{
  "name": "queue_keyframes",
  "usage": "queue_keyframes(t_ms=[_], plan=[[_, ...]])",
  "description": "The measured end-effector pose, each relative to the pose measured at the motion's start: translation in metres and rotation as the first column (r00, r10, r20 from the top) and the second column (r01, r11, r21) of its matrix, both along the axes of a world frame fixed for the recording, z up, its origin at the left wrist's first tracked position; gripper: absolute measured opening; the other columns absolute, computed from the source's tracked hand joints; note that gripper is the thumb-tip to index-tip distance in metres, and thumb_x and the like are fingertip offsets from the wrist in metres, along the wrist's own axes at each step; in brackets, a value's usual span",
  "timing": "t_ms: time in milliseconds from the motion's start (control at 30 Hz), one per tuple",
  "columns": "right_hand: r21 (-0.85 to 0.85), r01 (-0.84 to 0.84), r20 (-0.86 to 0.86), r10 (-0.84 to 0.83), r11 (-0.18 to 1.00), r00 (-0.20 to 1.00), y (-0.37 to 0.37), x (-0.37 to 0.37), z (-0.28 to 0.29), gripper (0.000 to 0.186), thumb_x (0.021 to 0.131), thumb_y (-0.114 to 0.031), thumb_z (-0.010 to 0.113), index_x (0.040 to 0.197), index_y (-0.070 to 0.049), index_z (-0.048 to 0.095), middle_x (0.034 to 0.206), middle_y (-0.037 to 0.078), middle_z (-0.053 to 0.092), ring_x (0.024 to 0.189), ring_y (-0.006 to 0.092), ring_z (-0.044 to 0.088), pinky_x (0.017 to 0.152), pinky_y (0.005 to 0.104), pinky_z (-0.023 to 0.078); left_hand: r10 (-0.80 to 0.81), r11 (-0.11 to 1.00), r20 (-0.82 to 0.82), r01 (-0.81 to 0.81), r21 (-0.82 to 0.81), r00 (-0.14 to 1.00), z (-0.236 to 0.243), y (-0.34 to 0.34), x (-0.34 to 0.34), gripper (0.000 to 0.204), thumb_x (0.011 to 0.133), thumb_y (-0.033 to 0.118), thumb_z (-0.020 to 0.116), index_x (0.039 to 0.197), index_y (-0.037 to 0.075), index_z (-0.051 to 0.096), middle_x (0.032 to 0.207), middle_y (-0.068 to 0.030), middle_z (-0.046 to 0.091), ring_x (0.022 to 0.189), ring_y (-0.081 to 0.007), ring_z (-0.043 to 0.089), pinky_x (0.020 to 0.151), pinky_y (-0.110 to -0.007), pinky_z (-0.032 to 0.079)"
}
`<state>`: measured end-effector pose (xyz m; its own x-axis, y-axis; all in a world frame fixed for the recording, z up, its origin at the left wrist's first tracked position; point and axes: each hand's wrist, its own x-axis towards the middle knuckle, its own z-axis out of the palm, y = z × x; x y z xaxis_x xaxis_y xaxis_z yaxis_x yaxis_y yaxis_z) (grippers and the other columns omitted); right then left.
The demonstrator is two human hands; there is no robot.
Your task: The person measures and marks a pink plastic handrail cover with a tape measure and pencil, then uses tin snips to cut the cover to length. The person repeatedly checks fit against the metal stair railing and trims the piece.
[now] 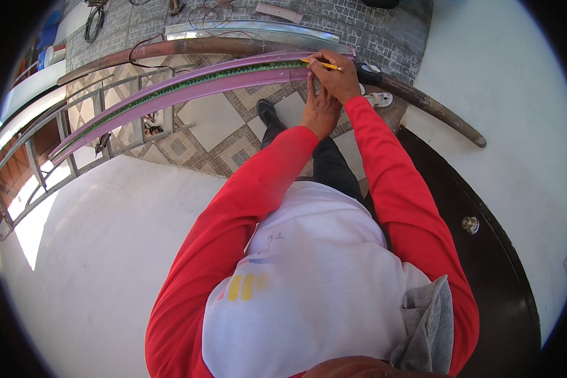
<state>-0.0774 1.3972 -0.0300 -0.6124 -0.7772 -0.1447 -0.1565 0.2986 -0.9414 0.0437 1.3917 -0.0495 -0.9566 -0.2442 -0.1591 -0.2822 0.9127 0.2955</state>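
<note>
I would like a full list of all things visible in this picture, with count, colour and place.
long pink metal channel: one, pink, across the upper middle, under both hands
green measuring tape: one, green, lying along the channel
yellow pencil: one, yellow, in the right hand
rusty brown pipe: one, brown, behind the channel
grey metal frame: one, grey, at left
patterned tile floor: beige and brown, below
dark door with round knob: one, at right
black shoe: one, on the tiles
left hand: pressed on the channel
right hand: holds the pencil
</note>
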Motion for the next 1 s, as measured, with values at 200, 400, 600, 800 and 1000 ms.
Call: queue_keyframes(t_ms=[200, 400, 600, 800, 1000], plan=[[-0.031, 0.035, -0.018, -0.036, 0.999, 0.999, -0.0020, 0.0014, -0.0017, 0.021, 0.097, -0.017, 0.064, 0.108, -0.001, 0.071, 0.095, 0.006, 0.074, 0.088, 0.0107, 0.068, 0.079, 0.0256, 0.054, 0.001, 1.000, -0.009, -0.002, -0.028, 1.000, 0.0001, 0.0006, -0.0003, 0.070, 0.088, 0.025, 0.063, 0.153, 0.011, 0.041, 0.161, -0.0152, 0.031, 0.152, -0.0397, 0.018, 0.118, -0.072, 0.006], [0.012, 0.016, 0.002, -0.016, 1.000, 1.000, -0.0010, 0.0011, -0.0013, 0.021, 0.098, -0.017, 0.064, 0.110, -0.002, 0.071, 0.098, 0.006, 0.074, 0.090, 0.0104, 0.067, 0.081, 0.0252, 0.053, 0.003, 1.000, -0.017, -0.004, -0.020, 1.000, -0.0014, 0.0006, -0.0003, 0.069, 0.089, 0.024, 0.063, 0.153, 0.011, 0.041, 0.161, -0.0151, 0.030, 0.152, -0.0396, 0.018, 0.118, -0.072, 0.006], [-0.055, 0.019, -0.019, -0.020, 0.998, 1.000, -0.0033, 0.0003, -0.0005, 0.020, 0.097, -0.017, 0.065, 0.109, -0.002, 0.071, 0.099, 0.005, 0.074, 0.092, 0.0088, 0.066, 0.083, 0.0241, 0.052, -0.008, 0.999, -0.003, 0.008, -0.042, 1.000, 0.0015, 0.0006, -0.0007, 0.066, 0.090, 0.024, 0.061, 0.152, 0.012, 0.042, 0.162, -0.0126, 0.031, 0.152, -0.0398, 0.018, 0.117, -0.073, 0.005], [-0.015, 0.021, -0.015, -0.021, 1.000, 1.000, -0.0026, 0.0002, -0.0028, 0.019, 0.097, -0.016, 0.066, 0.108, -0.002, 0.071, 0.097, 0.005, 0.074, 0.090, 0.0089, 0.067, 0.080, 0.0244, 0.053, -0.008, 0.999, 0.000, 0.008, -0.037, 1.000, 0.0043, -0.0004, -0.0010, 0.065, 0.090, 0.024, 0.061, 0.152, 0.013, 0.043, 0.161, -0.0121, 0.033, 0.152, -0.0392, 0.018, 0.117, -0.074, 0.006], [-0.031, 0.024, -0.037, -0.025, 0.999, 0.999, -0.0026, 0.0005, -0.0034, 0.019, 0.097, -0.017, 0.066, 0.108, -0.002, 0.071, 0.096, 0.005, 0.074, 0.088, 0.0093, 0.067, 0.078, 0.0245, 0.054, 0.000, 0.999, 0.010, 0.000, -0.050, 1.000, 0.0024, 0.0008, -0.0021, 0.064, 0.090, 0.024, 0.061, 0.151, 0.013, 0.044, 0.161, -0.0122, 0.032, 0.151, -0.0387, 0.019, 0.117, -0.073, 0.006]])
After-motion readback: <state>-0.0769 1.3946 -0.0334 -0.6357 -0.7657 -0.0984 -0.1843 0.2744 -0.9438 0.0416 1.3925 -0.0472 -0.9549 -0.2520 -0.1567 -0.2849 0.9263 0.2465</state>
